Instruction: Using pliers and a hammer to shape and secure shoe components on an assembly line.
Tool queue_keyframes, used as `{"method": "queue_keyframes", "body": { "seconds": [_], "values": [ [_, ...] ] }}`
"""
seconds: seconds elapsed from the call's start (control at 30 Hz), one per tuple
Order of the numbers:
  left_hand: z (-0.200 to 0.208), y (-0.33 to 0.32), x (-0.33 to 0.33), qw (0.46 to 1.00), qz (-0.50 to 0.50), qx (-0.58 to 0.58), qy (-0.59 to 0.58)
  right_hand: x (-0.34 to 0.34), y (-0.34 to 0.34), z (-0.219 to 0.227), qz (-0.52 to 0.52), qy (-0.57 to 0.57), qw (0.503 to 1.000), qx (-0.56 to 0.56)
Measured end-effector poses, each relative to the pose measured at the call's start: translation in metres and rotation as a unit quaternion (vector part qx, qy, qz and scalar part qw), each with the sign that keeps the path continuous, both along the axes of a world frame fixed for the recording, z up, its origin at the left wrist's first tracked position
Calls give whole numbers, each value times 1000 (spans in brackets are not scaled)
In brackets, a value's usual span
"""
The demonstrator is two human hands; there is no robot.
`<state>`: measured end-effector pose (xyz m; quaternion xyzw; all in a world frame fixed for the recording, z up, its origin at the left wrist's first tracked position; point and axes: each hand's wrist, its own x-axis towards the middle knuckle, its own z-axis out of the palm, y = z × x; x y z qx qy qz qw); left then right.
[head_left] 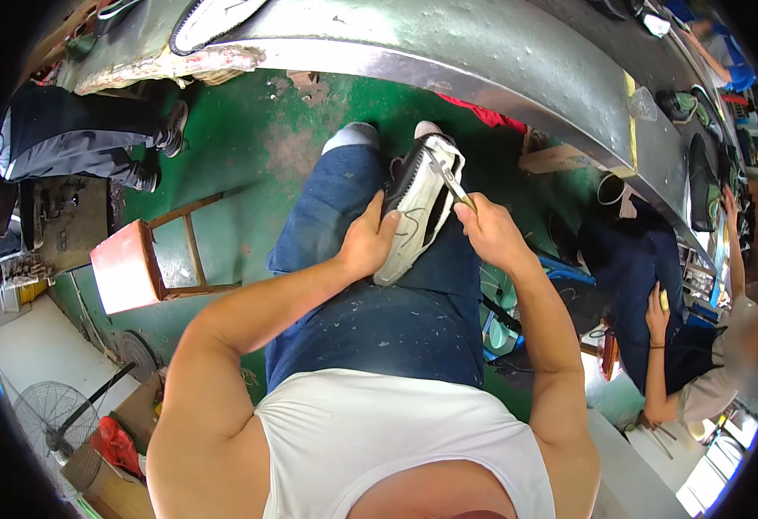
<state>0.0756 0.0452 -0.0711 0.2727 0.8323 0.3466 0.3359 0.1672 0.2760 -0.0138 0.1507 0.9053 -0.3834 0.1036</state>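
Note:
A white shoe upper with a dark, stitched-looking edge (407,242) lies lengthwise across my thighs, its toe end toward my lap or away, I cannot tell which. My left hand (367,240) grips its left side, with the thumb on the white part. In my closed right hand (493,230) is a metal hand tool (449,178), perhaps pincers. Its slim, shiny head reaches over the far end of the shoe upper, at or very close to the edge. My blue trousers (361,320) support the work.
Ahead runs a long metal-topped bench (448,43) with another white shoe part (210,24) on it. At left stands a red-topped stool (126,266); a fan (50,411) is behind it. People sit or stand at both sides, one at right (690,346) close to the bench.

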Motion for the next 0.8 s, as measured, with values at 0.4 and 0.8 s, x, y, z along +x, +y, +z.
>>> {"method": "queue_keyframes", "body": {
  "seconds": [0.4,0.8],
  "values": [
    [50,-6,-18,983,-118,-54,-128,86,-40,-56,-155,62,961,-221],
    [175,60,-63,926,-2,364,-97,116,-50,-65,-371,175,848,-335]
  ]
}}
